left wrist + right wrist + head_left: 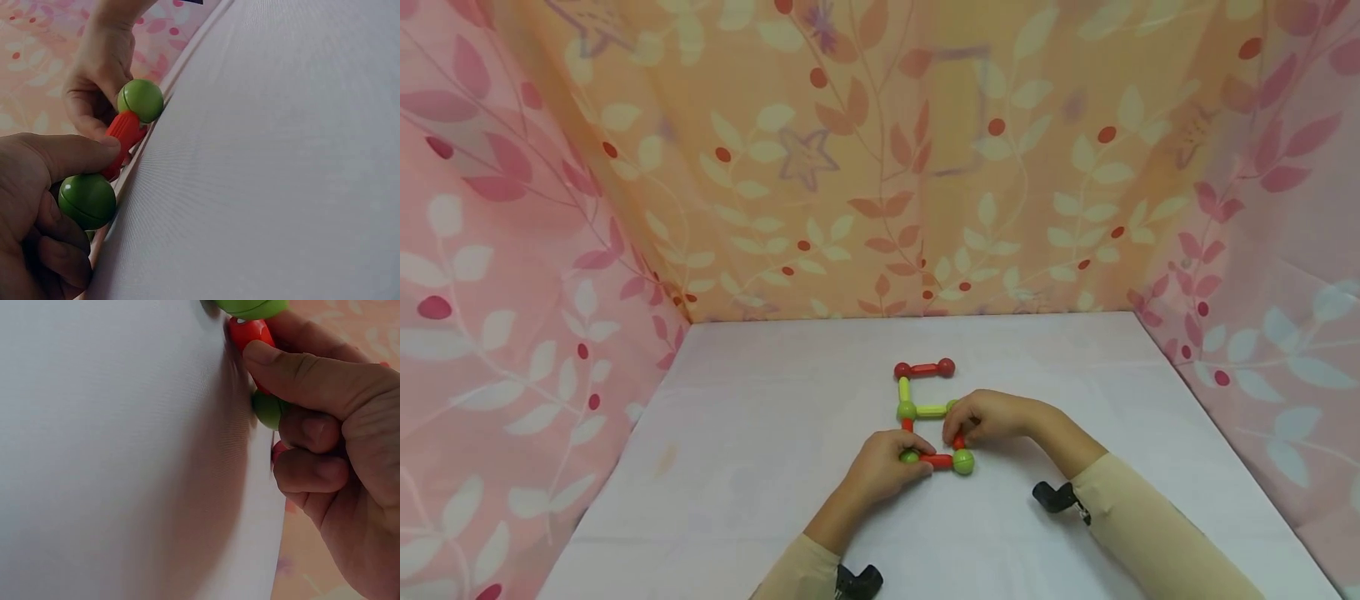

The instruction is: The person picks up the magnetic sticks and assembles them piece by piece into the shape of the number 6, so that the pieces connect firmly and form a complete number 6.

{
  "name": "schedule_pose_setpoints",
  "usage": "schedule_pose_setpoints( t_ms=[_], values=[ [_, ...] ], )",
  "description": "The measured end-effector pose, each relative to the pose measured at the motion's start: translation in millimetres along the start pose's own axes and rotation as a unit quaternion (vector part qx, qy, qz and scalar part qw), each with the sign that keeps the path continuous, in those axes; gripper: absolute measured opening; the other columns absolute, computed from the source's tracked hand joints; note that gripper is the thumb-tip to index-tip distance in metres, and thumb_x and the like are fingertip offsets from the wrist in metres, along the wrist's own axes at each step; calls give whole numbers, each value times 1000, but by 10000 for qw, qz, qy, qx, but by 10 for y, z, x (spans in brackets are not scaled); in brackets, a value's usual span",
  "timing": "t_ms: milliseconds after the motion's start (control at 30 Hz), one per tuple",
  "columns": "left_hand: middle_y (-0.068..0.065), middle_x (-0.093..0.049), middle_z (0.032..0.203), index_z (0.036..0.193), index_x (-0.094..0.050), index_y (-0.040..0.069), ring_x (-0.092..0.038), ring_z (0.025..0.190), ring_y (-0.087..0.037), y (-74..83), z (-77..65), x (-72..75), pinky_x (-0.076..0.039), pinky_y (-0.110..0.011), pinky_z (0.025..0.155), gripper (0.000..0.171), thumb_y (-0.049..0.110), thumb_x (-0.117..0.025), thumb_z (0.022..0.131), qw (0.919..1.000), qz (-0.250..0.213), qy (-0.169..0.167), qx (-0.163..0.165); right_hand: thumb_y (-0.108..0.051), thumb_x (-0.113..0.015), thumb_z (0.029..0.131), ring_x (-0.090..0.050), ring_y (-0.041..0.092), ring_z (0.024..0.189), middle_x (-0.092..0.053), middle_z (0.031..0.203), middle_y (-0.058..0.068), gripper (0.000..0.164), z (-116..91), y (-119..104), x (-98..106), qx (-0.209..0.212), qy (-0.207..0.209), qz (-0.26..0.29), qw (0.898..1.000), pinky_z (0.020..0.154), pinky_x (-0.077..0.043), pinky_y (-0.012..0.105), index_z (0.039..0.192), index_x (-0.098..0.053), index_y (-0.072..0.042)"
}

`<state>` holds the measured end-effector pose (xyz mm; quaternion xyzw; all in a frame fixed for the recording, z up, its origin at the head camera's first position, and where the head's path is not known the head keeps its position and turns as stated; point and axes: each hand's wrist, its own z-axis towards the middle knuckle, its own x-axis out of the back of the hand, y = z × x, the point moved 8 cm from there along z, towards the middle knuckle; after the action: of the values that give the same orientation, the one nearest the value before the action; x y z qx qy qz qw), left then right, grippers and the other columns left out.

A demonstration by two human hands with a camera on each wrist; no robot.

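A figure of balls and short sticks lies on the white table. At its top, a red stick (924, 369) joins two red balls, and a yellow-green stick (904, 390) runs down to a green ball (907, 410). Below is a square with red sides. My left hand (883, 467) grips the left end of the bottom red stick (937, 461), its thumb on the stick beside the dark green ball (87, 201). My right hand (992, 417) pinches the right-side red stick (251, 334) between thumb and fingers, just above the lower right green ball (963, 462).
The white table (760, 392) spreads around the figure. A floral orange curtain (880, 167) hangs behind it, and pink floral curtains (490, 333) line both sides. Black wrist devices (1054, 497) sit at both beige sleeves (1157, 533).
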<state>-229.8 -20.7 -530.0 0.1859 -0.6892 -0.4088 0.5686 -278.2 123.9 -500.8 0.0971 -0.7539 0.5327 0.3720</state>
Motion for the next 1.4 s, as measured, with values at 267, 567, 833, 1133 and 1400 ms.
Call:
schedule_pose_setpoints(
  t_ms=[267,567,833,1133,1400],
  values=[
    [20,-59,88,86,-66,43,-52,82,-8,-26,15,-5,-40,-28,70,17,37,-75,72,10000,-24,32,-13,7,-62,78,-55,9,96,-63,103,-8,38,34,-1,7,-104,-175,-123,9997,82,-47,28,100,-70,-22],
    [22,-60,90,87,-67,40,-53,83,-4,0,8,-15,-41,-27,73,17,36,-75,73,9998,5,38,-212,5,-64,78,-55,10,91,-63,104,-9,37,58,91,17,-108,-332,62,9994,79,-47,28,100,-70,-23],
    [21,-60,90,88,-67,40,-53,83,-3,17,2,11,-41,-27,73,17,36,-75,74,9997,36,98,-205,7,-65,77,-55,15,92,-63,106,-3,34,43,69,17,-113,-420,553,9975,76,-47,29,100,-69,-17],
    [22,-59,91,88,-67,40,-53,85,-2,35,-3,29,-42,-28,76,16,37,-74,74,9995,125,145,-258,3,-65,79,-54,15,94,-62,105,-4,29,29,90,-5,-92,-394,661,9970,77,-46,29,100,-69,-17],
    [23,-59,90,88,-67,40,-53,85,-1,38,0,29,-42,-28,75,16,38,-74,74,9992,247,169,-252,5,-63,80,-54,16,97,-63,105,-1,30,-24,44,-27,-23,-236,761,9968,79,-47,30,101,-69,-15]
  ],
)
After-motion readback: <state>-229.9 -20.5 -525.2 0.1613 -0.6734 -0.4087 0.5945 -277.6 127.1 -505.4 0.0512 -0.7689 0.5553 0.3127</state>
